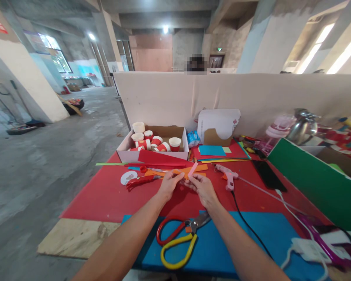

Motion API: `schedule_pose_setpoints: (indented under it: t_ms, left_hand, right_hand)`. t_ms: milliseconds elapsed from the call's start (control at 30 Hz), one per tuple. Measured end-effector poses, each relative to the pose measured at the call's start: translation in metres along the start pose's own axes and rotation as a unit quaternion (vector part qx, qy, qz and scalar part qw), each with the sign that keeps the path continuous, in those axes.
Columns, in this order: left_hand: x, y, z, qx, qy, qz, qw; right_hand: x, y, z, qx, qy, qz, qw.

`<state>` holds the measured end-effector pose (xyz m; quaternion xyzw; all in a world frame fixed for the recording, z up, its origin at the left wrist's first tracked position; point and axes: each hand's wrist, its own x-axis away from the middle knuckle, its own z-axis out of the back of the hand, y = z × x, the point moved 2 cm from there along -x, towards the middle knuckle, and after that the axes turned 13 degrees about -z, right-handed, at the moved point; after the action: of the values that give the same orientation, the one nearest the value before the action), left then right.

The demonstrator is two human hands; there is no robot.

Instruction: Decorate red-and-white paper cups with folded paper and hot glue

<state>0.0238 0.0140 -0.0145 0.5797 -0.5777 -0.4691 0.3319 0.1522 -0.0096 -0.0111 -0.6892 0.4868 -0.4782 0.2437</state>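
Over the red tabletop my left hand (pixel 170 184) and my right hand (pixel 203 188) are close together, both with fingers pinched. A short pink strip (pixel 194 168) that looks like paper stands up from my right fingertips. My left thumb and fingers pinch a small orange piece, partly hidden by the fingers; orange paper strips (pixel 202 168) lie just behind. Below my right wrist lie large scissors (pixel 178 251) with one red and one yellow handle. A pink hot glue gun (pixel 228 175) rests right of my hands, and a red-handled tool (pixel 142 180) lies to their left.
A white box (pixel 123 156) of red and white paper cups stands at the back left. A phone (pixel 269 175), a green board (pixel 316 183) and cables are on the right. Blue sheets (pixel 251 234) lie along the front edge. A pale partition (pixel 163 97) rises behind the table.
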Motion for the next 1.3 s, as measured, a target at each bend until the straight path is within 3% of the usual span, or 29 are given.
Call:
schedule_pose_setpoints:
  t_ms: [100,300,633,867,1000,1300]
  left_hand:
    - [-0.001,0.002,0.002,0.018,0.017,0.003,1.000]
    - [0.003,0.005,-0.006,-0.010,-0.041,0.004,0.999]
    - [0.003,0.002,-0.004,-0.038,-0.043,-0.012,0.998]
    - [0.000,0.006,-0.001,-0.032,-0.046,-0.038,0.998]
    - [-0.001,0.007,0.002,-0.031,-0.029,-0.026,0.999]
    - [-0.002,0.005,0.005,-0.081,-0.034,-0.030,0.996]
  right_hand:
    - [0.001,-0.002,-0.001,-0.032,0.014,0.014,0.999]
    - [0.006,-0.004,-0.005,-0.076,0.020,0.021,0.997]
    - [0.005,0.000,-0.006,-0.017,0.000,-0.007,1.000]
    - [0.005,-0.002,-0.005,-0.008,0.029,-0.020,0.999]
    - [0.007,0.000,-0.007,0.001,0.013,-0.049,0.999]
    - [0.007,0.000,-0.004,0.041,-0.021,-0.026,0.999]
